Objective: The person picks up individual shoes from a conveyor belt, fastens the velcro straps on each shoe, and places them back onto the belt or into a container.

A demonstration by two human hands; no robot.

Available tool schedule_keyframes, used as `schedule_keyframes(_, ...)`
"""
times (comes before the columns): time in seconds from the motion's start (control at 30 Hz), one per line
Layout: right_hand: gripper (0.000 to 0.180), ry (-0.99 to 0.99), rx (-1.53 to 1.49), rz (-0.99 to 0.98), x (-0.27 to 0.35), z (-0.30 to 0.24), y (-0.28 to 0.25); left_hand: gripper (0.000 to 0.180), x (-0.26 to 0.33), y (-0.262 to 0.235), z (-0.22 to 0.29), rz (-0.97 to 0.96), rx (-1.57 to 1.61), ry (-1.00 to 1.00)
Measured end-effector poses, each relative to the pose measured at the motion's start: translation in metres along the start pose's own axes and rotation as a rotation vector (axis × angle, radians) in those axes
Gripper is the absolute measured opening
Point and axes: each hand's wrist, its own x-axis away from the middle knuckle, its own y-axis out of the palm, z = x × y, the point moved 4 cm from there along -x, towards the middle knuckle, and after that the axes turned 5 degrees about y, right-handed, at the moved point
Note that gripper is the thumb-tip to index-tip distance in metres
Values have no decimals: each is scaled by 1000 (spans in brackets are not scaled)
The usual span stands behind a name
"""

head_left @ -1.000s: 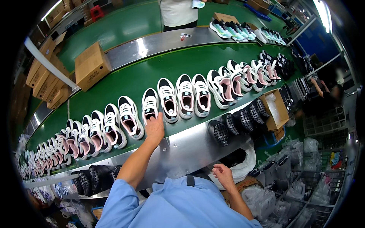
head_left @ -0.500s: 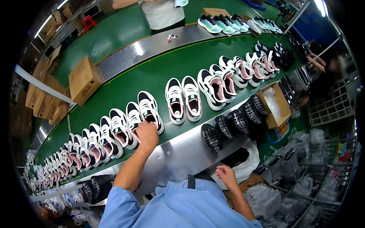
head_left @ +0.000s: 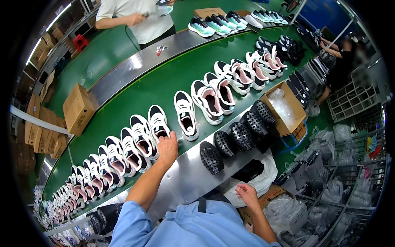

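Note:
My left hand (head_left: 168, 149) is closed on the heel of a black-and-white sneaker (head_left: 157, 118) with a pink lining, which stands on the green conveyor belt (head_left: 119, 107). This shoe ends a long row of matching sneakers (head_left: 111, 155) running off to the left. Just right of it, one more sneaker (head_left: 186, 113) stands by itself. Further right is another group of sneakers (head_left: 224, 88), some with tongues pulled open. My right hand (head_left: 247, 193) hovers by a white plastic bag (head_left: 269, 171), fingers curled in, nothing visible in them.
Black perforated shoe forms (head_left: 212, 157) sit on the metal ledge (head_left: 185, 173) nearest me, beside an open carton (head_left: 290, 109). Across the belt, a person (head_left: 144, 24) handles a shoe near teal sneakers (head_left: 214, 24). A wire rack (head_left: 337, 193) with bagged items stands at right.
My left hand has shifted the left shoe of a standing pair leftward against the row, leaving its mate alone. The view has turned slightly; my right hand stays about where it was.

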Motion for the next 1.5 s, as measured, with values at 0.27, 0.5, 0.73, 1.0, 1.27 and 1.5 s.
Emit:
schedule_keyframes(0.27,31,-281,154,68,18,-104,-18,38,-45,-7,54,331,-239,280)
schedule_keyframes(0.5,35,-755,461,132,-5,-265,-13,20,-44,-2,25,96,-280,145)
schedule_keyframes(0.73,77,-694,1190,405,-208,-369,90,38,74,-74,38,498,336,207)
schedule_keyframes(1.0,24,-708,1157,261,-259,-404,123,31,247,-14,-14,201,788,-267)
schedule_keyframes(1.27,22,-1187,987,119,6,-372,186,88,235,-113,-14,643,786,-121)
schedule_keyframes(1.5,36,-792,1077,-477,113,-240,162,80,297,-50,-9,414,981,-61)
